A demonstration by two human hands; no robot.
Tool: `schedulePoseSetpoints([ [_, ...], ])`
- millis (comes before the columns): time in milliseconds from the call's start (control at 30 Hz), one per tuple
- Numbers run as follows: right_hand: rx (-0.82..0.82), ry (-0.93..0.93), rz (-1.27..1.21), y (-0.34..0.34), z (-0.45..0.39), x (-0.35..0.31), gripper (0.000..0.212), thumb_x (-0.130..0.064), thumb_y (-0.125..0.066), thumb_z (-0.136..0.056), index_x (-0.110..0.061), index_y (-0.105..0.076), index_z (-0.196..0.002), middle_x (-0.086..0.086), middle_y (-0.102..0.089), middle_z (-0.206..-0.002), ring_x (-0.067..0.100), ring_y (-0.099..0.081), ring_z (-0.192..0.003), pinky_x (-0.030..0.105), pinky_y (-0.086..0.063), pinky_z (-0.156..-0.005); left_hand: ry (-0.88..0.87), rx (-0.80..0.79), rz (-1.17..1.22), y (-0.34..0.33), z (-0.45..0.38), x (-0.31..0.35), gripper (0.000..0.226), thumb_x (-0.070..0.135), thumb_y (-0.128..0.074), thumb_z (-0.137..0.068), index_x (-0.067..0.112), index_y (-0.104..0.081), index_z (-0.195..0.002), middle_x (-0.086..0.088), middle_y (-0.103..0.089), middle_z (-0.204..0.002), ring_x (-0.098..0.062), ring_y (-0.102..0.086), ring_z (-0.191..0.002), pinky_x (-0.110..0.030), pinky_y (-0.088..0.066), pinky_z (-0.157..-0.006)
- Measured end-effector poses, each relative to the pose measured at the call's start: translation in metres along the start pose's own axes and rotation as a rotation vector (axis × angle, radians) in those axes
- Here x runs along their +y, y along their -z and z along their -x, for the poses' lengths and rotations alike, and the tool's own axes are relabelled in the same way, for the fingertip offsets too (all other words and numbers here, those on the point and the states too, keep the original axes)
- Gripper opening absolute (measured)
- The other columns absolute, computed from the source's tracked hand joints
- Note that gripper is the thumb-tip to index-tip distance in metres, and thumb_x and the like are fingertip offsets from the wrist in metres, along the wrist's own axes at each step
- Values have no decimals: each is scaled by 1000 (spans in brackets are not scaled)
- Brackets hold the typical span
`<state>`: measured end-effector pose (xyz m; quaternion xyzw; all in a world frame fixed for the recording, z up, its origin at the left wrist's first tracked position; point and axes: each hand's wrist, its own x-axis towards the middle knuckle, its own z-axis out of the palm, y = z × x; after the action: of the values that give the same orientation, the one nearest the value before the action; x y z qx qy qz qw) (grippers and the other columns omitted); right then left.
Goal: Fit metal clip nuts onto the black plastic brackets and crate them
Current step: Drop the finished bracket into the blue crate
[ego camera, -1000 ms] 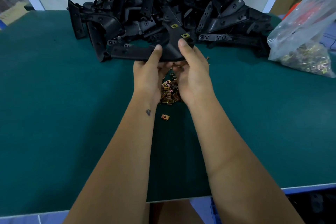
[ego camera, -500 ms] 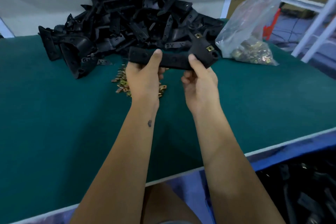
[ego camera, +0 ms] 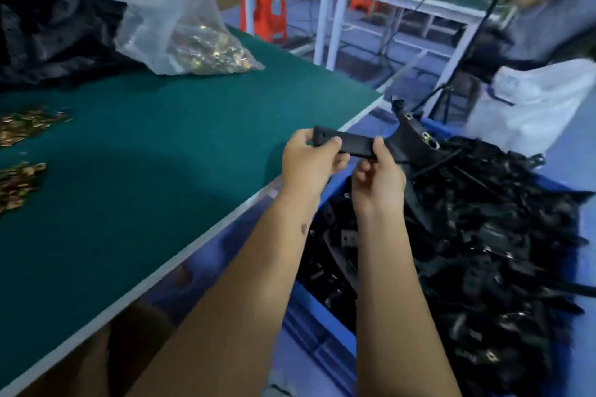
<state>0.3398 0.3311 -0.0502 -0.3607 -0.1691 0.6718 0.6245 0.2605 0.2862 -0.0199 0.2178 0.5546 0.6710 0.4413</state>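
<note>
Bracket (ego camera: 358, 147) gripped at both ends by left hand (ego camera: 311, 159), right hand (ego camera: 379, 176), above crate (ego camera: 322, 335).

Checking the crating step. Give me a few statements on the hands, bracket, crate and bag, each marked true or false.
1. Both hands, left and right, hold one bracket. True.
2. The bracket lies flat on the table. False: it is held in the air, past the table's edge, above the crate.
3. The crate is empty. False: it is piled with black brackets.
4. The bag of clip nuts sits on the table. True.
5. Loose clip nuts lie on the table. True.
</note>
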Motion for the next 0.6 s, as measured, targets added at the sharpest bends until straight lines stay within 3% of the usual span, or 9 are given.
schedulePoseSetpoints([
  [100, 151, -14, 38, 39, -18, -13, 24, -8, -61, -95, -14, -48, -76, -5, -40, -50, 7, -35, -39, 19, -28, -37, 143, -152, -132, -24, 3, -27, 14, 2, -53, -99, 10, -54, -88, -7, -63, -81, -8, -64, -52, -18, -55, -53],
  [167, 254, 6, 48, 57, -27, -16, 12, -9, -63, -94, -8, -53, -88, -1, -50, -61, 8, -39, -41, 19, -33, -39, 269, -251, -192, -26, 2, -38, 11, 5, -54, -100, 13, -56, -92, -6, -66, -93, -14, -66, -65, -21, -56, -61],
  [233, 348, 42, 6, 70, -36, -16, 14, -10, -65, -94, -4, -54, -101, 3, -56, -71, 10, -46, -48, 21, -40, -45, 331, -308, -276, -20, -1, -45, 6, 11, -57, -99, 17, -57, -100, -1, -69, -94, -16, -67, -73, -26, -57, -72],
  [333, 452, 38, -135, 74, -46, -7, 38, -10, -61, -97, 4, -49, -130, 17, -62, -105, 17, -61, -75, 26, -56, -74, 334, -327, -390, -6, -8, -45, 8, 20, -52, -101, 21, -58, -95, 1, -71, -92, -14, -66, -81, -25, -56, -75],
  [400, 514, -24, -185, 63, -49, 5, 39, -8, -53, -100, 7, -45, -135, 25, -51, -130, 25, -62, -94, 32, -55, -88, 314, -316, -459, 1, -11, -41, 12, 22, -51, -102, 22, -58, -93, 2, -70, -91, -13, -65, -82, -23, -53, -72],
  [467, 515, -57, -155, 41, -43, 17, 33, -4, -46, -100, 8, -49, -130, 25, -54, -124, 29, -64, -97, 31, -56, -81, 278, -312, -487, 5, -10, -33, 14, 22, -50, -101, 21, -58, -91, 3, -70, -87, -12, -63, -78, -22, -51, -70],
  [533, 437, -9, -86, 10, -31, 25, 20, -1, -43, -95, -3, -57, -110, 18, -54, -97, 23, -58, -68, 29, -49, -57, 158, -302, -451, 8, -7, -20, 18, 16, -48, -101, 19, -58, -86, 2, -67, -79, -8, -59, -67, -15, -47, -60],
  [600, 326, 104, -6, -28, -19, 26, 13, 2, -44, -92, -5, -54, -97, 12, -51, -82, 16, -47, -50, 23, -38, -48, -48, -288, -354, 11, -4, 1, 25, 5, -48, -99, 17, -59, -79, 5, -63, -69, 1, -55, -56, -9, -42, -52],
])
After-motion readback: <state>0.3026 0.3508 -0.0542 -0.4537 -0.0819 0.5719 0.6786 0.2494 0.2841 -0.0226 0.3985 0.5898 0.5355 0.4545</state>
